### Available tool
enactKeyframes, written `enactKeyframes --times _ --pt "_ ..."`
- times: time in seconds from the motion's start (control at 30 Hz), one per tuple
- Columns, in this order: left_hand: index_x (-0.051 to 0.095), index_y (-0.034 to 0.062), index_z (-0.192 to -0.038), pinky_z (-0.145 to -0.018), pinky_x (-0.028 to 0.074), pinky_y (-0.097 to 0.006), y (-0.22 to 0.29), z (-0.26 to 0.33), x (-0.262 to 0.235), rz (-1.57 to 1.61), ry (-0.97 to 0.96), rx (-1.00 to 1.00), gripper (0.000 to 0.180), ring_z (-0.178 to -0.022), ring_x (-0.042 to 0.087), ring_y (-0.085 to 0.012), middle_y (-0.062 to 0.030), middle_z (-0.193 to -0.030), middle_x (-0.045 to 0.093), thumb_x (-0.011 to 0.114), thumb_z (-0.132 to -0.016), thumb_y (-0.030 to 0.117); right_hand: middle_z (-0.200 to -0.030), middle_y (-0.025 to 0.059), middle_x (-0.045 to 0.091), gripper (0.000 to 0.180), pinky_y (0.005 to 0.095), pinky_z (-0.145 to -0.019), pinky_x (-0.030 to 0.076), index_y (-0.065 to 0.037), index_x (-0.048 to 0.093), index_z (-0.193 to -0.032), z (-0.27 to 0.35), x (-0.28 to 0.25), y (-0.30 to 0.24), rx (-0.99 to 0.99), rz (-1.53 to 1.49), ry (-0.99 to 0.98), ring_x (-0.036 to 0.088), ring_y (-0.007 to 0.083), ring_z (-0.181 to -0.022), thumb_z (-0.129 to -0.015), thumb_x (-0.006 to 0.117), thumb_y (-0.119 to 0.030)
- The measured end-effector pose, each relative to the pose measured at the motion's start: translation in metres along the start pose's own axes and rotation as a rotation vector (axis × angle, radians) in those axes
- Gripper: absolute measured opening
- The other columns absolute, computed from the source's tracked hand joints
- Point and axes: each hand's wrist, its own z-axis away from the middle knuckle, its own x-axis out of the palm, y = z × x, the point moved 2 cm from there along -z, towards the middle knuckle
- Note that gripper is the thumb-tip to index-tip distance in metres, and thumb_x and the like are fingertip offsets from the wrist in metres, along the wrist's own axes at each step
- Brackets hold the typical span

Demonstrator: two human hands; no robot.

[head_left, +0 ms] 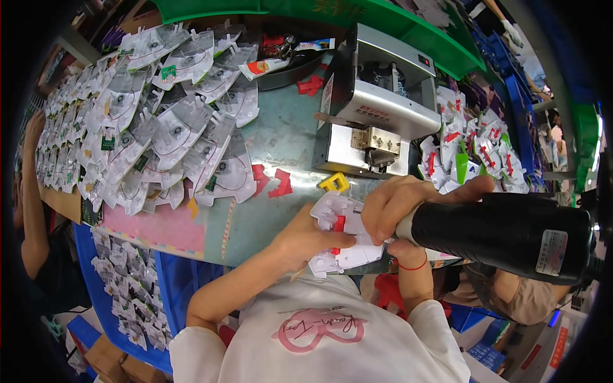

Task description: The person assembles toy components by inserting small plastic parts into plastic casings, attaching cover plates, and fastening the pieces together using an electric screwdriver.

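My left hand [299, 242] is closed on a white plastic housing [359, 254] just over the front edge of the table. Its thumb lies across the housing beside a red plastic piece [340, 223] seated in it. My right hand [397, 203] wraps the front end of a black electric screwdriver [485, 233], which lies nearly level and reaches to the right. The fingers of that hand come down over the housing's right side and hide the tool's tip. A yellow plastic frame [334, 183] rests on the table just beyond the housing.
Many grey-white housings with wires [182, 131] are heaped on the left. A silver machine [383, 96] stands at the back; white housings with red pieces [469, 143] lie to its right. Loose red pieces [280, 183] dot the table. A blue bin [182, 281] stands below left; a person's arm [33, 191] shows beyond.
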Motion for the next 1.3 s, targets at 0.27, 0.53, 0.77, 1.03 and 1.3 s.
enactKeyframes --times 0.27,0.53,0.77,1.03,1.3 --pt "0.057 -0.0037 -0.097 -0.065 0.048 -0.025 -0.004 -0.001 0.002 -0.096 0.092 0.085 0.034 -0.073 0.059 -0.0128 -0.0078 -0.085 0.061 0.066 -0.064 -0.002 -0.063 0.0091 0.057 0.018 0.0299 -0.054 0.044 -0.002 0.056 -0.069 0.000 -0.001 0.004 -0.097 -0.092 0.067 0.055 0.0219 -0.057 -0.069 0.069 -0.014" --pt "0.053 -0.0049 -0.103 -0.069 0.050 -0.028 -0.009 -0.002 -0.011 -0.019 0.170 0.092 0.038 -0.079 0.060 -0.0151 -0.0099 -0.092 0.060 0.063 -0.066 -0.006 -0.063 0.0092 0.053 0.014 0.0217 -0.049 0.042 0.001 0.049 -0.078 -0.008 -0.027 0.010 -0.350 0.182 0.492 0.050 0.0116 -0.051 -0.076 0.060 -0.007" --pt "0.048 -0.0034 -0.107 -0.070 0.050 -0.031 -0.007 -0.002 -0.011 0.081 0.211 0.089 0.044 -0.083 0.060 -0.0191 -0.0124 -0.096 0.059 0.064 -0.066 -0.005 -0.057 0.0079 0.046 0.021 0.0255 -0.044 0.036 0.000 0.045 -0.073 -0.007 -0.019 0.017 -0.120 0.325 0.628 0.043 0.0134 -0.044 -0.078 0.058 -0.017" --pt "0.053 -0.0020 -0.101 -0.069 0.050 -0.030 -0.004 -0.004 -0.010 0.184 0.256 0.116 0.034 -0.079 0.060 -0.0169 -0.0103 -0.092 0.061 0.063 -0.068 -0.004 -0.062 0.0072 0.054 0.019 0.0236 -0.049 0.043 0.000 0.051 -0.074 0.015 0.010 0.005 -0.095 -0.121 0.346 0.053 0.0137 -0.053 -0.072 0.065 -0.012" --pt "0.052 -0.0011 -0.102 -0.068 0.051 -0.031 0.003 0.000 -0.003 0.230 0.191 0.107 0.034 -0.080 0.061 -0.0181 -0.0105 -0.093 0.061 0.061 -0.070 -0.006 -0.056 0.0079 0.056 0.030 0.0249 -0.045 0.045 -0.004 0.055 -0.067 0.020 0.021 0.007 -0.046 -0.140 0.211 0.053 0.0148 -0.045 -0.073 0.070 -0.029"
